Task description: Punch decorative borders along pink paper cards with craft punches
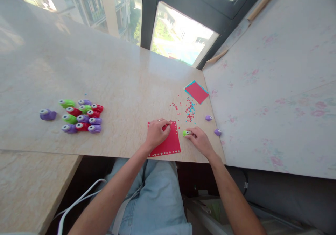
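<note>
A red sheet of paper (169, 144) lies near the table's front edge, with small punched shapes along its right and bottom borders and at its top corners. My left hand (157, 133) rests over its upper left part. The thumb and fingers there are drawn together near the top edge; whatever they pinch, if anything, is too small to make out. Just right of the sheet, my right hand (200, 140) grips a small green craft punch (186, 133) between thumb and fingers, low over the table and apart from the paper.
Red and blue punched bits (190, 109) are scattered beyond the right hand. A stack of red and blue paper (197, 92) lies by the wall (262, 98). Two purple punches (209, 118) stand at the right edge. Several green, red and purple punches (82, 118) are grouped at left.
</note>
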{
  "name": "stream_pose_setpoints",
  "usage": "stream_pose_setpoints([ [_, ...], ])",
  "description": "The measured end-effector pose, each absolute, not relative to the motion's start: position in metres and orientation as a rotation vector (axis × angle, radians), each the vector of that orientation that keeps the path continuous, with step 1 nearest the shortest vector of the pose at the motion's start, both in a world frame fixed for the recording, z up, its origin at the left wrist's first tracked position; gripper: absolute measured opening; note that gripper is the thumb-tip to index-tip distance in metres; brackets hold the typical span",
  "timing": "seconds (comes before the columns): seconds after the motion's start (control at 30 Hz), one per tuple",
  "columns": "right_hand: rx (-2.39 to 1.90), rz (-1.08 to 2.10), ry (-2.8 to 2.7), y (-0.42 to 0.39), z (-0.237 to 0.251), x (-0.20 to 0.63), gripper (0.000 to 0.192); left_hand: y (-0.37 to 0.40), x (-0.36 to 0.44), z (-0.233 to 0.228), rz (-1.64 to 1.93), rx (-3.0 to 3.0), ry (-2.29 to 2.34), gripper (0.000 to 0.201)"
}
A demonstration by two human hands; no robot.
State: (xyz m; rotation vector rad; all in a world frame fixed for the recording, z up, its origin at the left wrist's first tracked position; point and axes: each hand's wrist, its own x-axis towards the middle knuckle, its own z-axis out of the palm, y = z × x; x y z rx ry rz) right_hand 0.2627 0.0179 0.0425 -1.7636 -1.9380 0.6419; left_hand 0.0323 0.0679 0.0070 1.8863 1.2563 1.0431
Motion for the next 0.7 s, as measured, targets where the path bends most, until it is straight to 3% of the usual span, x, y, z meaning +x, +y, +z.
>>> stream_pose_setpoints([
  [0.33,-1.66,0.55,-1.853,0.039,0.05,0.236,0.021,0.067,0.033,0.01,1.034,1.859,1.269,0.016],
  [0.6,-1.375,0.657,-1.986,0.077,0.07,0.139,0.016,0.068,0.037,0.001,0.984,1.871,1.319,0.01],
  [0.7,-1.265,0.679,-2.104,0.089,0.077,0.094,0.013,0.067,0.041,-0.012,1.163,1.764,1.347,0.022],
])
